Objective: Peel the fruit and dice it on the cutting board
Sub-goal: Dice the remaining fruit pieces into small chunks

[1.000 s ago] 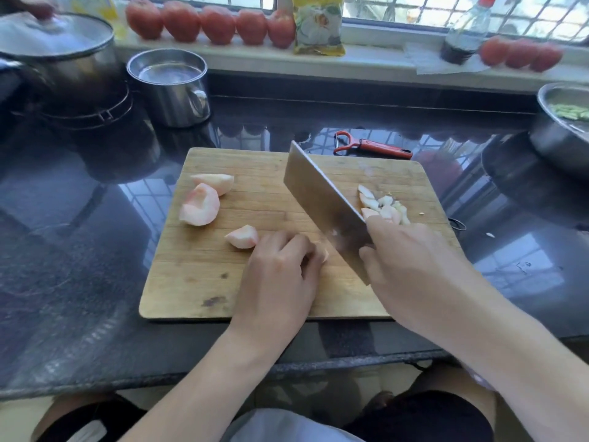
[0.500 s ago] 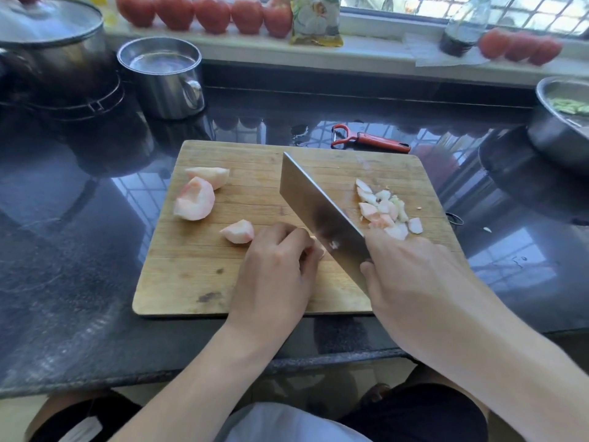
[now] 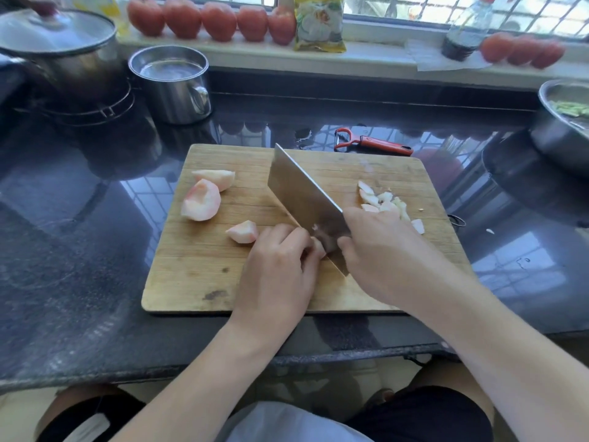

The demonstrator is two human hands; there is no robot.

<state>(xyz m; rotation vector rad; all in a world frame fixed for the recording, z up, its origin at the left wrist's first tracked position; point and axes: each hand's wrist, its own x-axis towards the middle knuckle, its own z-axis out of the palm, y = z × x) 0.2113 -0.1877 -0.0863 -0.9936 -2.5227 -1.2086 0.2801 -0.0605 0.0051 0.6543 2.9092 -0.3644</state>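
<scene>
A wooden cutting board (image 3: 197, 275) lies on the dark counter. Three peeled pinkish fruit chunks lie on its left half: a large one (image 3: 201, 202), a wedge (image 3: 215, 178) behind it and a small piece (image 3: 243, 231) near my fingers. A pile of diced fruit (image 3: 387, 202) sits at the right. My left hand (image 3: 277, 269) curls its fingers over a fruit piece (image 3: 317, 247), mostly hidden, pinning it to the board. My right hand (image 3: 379, 250) grips the handle of a cleaver (image 3: 302, 196), whose blade stands against my left knuckles on that piece.
A red peeler (image 3: 373, 142) lies behind the board. A steel mug (image 3: 173, 84) and a lidded pot (image 3: 60, 52) stand at the back left. A steel bowl (image 3: 561, 122) with green bits is at the right. Tomatoes (image 3: 216, 20) line the windowsill.
The cleaver rose slightly and came down again beside my left fingers. The diced pile grew a little. My left hand stayed on the held piece.
</scene>
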